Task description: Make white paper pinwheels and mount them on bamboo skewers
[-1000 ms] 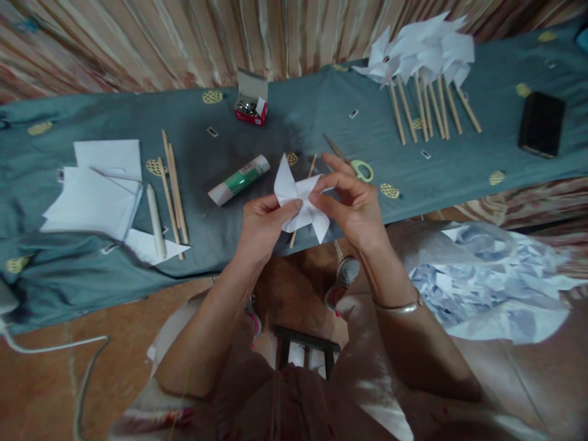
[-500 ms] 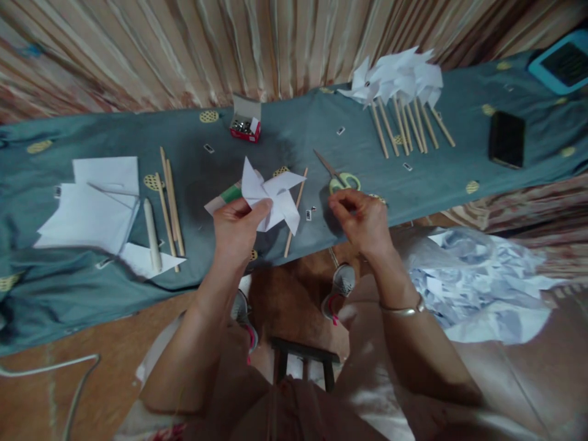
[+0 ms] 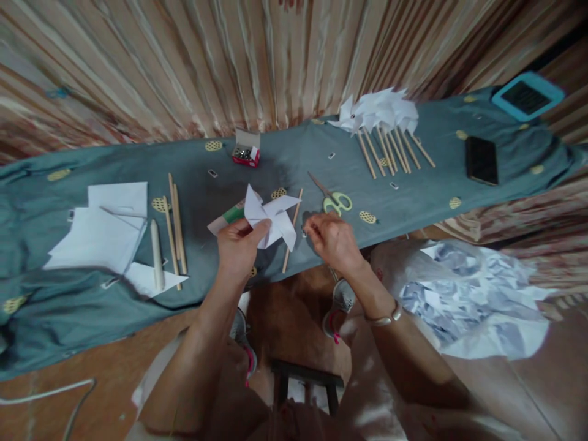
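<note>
My left hand [image 3: 241, 245] pinches a white paper pinwheel [image 3: 275, 223] between thumb and fingers, its four blades folded to the centre. A thin wooden stick [image 3: 289, 248] lies on the cloth just behind the pinwheel's right blades. My right hand [image 3: 333, 242] is down at the cloth right of the stick, fingers curled and tips together by a small label. Whatever is at those fingertips is too small to make out. Scissors [image 3: 337, 202] with pale green handles lie just beyond the right hand. A small red box [image 3: 247, 158] of metal tacks stands open farther back.
White paper sheets [image 3: 96, 239], a white pen-like tool [image 3: 157, 257] and wooden sticks [image 3: 179, 233] lie on the left. Several pinwheels on sticks [image 3: 383, 113] rest back right, near a phone [image 3: 481, 160] and blue-framed tablet [image 3: 528, 97]. A bag of paper pieces [image 3: 468, 300] sits below the table edge.
My right hand has moved left, from beside the scissors handles to the small label near the stick. My left hand still holds the pinwheel. The whole view has shifted slightly.
</note>
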The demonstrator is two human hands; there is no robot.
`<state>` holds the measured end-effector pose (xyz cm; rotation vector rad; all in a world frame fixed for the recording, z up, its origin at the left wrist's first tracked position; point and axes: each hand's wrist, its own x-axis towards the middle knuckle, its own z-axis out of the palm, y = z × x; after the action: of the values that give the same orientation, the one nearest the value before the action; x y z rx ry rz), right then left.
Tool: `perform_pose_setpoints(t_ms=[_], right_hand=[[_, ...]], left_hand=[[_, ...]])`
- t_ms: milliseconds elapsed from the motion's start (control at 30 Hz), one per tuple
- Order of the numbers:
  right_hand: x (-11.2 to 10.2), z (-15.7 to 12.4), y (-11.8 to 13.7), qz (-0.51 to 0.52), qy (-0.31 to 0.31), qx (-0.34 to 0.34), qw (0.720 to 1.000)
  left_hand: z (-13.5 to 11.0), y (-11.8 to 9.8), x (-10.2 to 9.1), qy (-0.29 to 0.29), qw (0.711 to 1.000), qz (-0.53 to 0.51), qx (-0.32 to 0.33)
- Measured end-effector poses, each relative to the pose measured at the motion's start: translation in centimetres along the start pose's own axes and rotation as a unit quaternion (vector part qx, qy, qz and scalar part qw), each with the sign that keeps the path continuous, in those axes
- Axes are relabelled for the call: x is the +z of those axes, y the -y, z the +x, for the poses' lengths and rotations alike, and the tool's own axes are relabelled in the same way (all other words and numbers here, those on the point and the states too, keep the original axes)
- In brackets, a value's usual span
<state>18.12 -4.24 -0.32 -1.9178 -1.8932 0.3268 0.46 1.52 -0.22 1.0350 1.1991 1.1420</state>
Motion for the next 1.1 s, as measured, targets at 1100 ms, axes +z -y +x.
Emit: perform_pose_setpoints(t_ms=[1100], right_hand=[[0.7,-0.8,0.8,0.076,-0.037,-0.037,0.996]], left_hand=[[-0.4,-0.1,-1.2,0.002,0.999,0.032,0.012]])
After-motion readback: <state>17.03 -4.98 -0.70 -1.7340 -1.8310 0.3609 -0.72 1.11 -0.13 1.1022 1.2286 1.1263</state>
